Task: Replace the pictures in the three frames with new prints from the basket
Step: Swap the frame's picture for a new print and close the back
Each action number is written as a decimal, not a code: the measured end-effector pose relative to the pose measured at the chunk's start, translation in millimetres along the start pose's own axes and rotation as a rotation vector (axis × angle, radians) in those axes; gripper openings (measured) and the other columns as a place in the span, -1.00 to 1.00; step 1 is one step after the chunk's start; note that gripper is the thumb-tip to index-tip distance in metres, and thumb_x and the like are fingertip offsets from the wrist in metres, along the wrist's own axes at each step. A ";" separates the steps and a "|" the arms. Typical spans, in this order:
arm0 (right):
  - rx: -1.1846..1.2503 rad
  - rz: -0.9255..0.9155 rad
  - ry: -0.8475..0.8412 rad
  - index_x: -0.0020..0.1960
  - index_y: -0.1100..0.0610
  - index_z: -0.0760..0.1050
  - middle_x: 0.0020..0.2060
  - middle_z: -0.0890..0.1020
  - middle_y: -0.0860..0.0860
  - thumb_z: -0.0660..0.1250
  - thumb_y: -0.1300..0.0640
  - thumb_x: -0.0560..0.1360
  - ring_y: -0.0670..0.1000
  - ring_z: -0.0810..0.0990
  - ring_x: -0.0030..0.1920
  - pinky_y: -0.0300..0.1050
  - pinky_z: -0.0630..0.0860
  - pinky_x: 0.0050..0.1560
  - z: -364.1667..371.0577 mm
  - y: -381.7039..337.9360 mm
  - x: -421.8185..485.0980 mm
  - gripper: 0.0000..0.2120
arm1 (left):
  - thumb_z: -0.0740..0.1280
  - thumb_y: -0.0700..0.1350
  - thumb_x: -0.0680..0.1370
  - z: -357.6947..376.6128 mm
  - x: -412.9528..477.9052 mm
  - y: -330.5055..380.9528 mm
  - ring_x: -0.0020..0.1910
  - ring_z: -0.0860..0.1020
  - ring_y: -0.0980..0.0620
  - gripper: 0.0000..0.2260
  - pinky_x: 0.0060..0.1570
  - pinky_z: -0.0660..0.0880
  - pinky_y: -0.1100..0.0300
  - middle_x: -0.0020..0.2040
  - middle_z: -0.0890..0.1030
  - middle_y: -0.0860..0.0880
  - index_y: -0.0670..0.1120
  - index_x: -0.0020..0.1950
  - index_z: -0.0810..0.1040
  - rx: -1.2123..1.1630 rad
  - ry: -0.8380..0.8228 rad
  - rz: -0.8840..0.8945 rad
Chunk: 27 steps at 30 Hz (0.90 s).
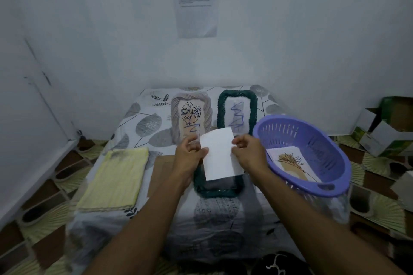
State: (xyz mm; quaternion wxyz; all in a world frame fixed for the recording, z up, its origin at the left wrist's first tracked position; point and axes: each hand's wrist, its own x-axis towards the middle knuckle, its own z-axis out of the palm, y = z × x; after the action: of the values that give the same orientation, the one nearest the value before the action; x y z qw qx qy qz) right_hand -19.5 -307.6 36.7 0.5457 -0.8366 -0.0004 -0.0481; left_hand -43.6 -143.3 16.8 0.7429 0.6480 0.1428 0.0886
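My left hand (190,155) and my right hand (247,152) pinch the two long edges of a white print (220,155), blank side toward me, held just above a dark green woven frame (214,192) lying flat on the table. Behind stand a beige frame (175,116) with a black line drawing and a second dark green frame (223,105) with a blue scribble. The purple basket (335,176) at the right holds a print (290,163) with a tan and black plant drawing.
A folded yellow towel (116,176) lies on the table's left part. A brown board (163,169) sits under my left forearm. The leaf-patterned tablecloth (145,123) covers the low table. Cardboard boxes (384,131) stand on the floor at the right. Walls close in behind and left.
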 end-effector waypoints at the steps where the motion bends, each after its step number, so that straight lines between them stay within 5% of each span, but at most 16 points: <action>1: -0.010 0.005 -0.011 -0.03 0.14 0.55 -0.20 0.55 -0.02 0.36 0.30 0.47 -0.01 0.51 -0.14 -0.15 0.41 -0.11 4.5 6.0 -1.9 -0.89 | 0.44 -0.30 0.45 -4.2 -1.0 -3.6 0.03 0.57 -0.03 -0.55 0.03 0.58 0.05 0.06 0.59 -0.08 -0.08 0.29 0.44 0.075 0.009 0.032; 5: -0.240 -0.035 -0.052 0.00 0.08 0.56 -0.24 0.56 -0.05 0.39 0.19 0.45 0.00 0.55 -0.14 -0.12 0.50 -0.10 14.2 31.5 -5.3 -0.87 | 0.45 -0.26 0.44 -9.5 -2.7 -22.5 -0.18 0.55 0.08 -0.62 -0.14 0.57 0.14 0.08 0.57 -0.05 -0.06 0.22 0.50 0.471 -0.011 0.256; 11: -0.695 -0.271 -0.093 0.09 0.03 0.55 0.04 0.51 0.02 0.30 -0.03 0.49 0.07 0.40 0.14 -0.02 0.45 0.07 16.5 60.7 -11.5 -0.77 | 0.30 0.01 0.54 -17.2 3.3 -52.4 0.38 0.28 -0.03 -0.74 0.29 0.25 0.01 0.38 0.43 0.06 0.03 0.21 0.57 1.263 -0.084 0.516; 18: -0.549 -0.365 -0.125 0.19 0.09 0.57 0.10 0.49 0.03 0.32 0.01 0.52 0.04 0.41 0.14 -0.08 0.37 0.15 21.1 72.4 -6.9 -0.72 | 0.31 0.05 0.54 -37.3 7.4 -63.4 0.27 0.39 -0.02 -0.70 0.28 0.33 -0.02 0.29 0.55 0.00 -0.01 0.23 0.58 1.098 -0.094 0.532; 27: -0.479 -0.393 -0.067 0.18 0.17 0.59 0.08 0.52 0.05 0.36 0.07 0.51 0.05 0.46 0.10 -0.13 0.37 0.12 26.5 78.2 -4.4 -0.71 | 0.25 0.04 0.54 -39.8 7.3 -64.1 0.33 0.33 -0.03 -0.64 0.32 0.28 -0.07 0.36 0.48 0.06 0.01 0.32 0.52 1.124 -0.100 0.503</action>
State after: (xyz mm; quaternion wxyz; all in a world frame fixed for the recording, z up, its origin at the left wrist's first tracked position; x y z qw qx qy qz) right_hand -17.6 -314.8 -45.7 0.3131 -0.9263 -0.1690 -0.1237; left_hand -53.2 -113.0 -52.1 0.2501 0.9575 -0.0245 0.1418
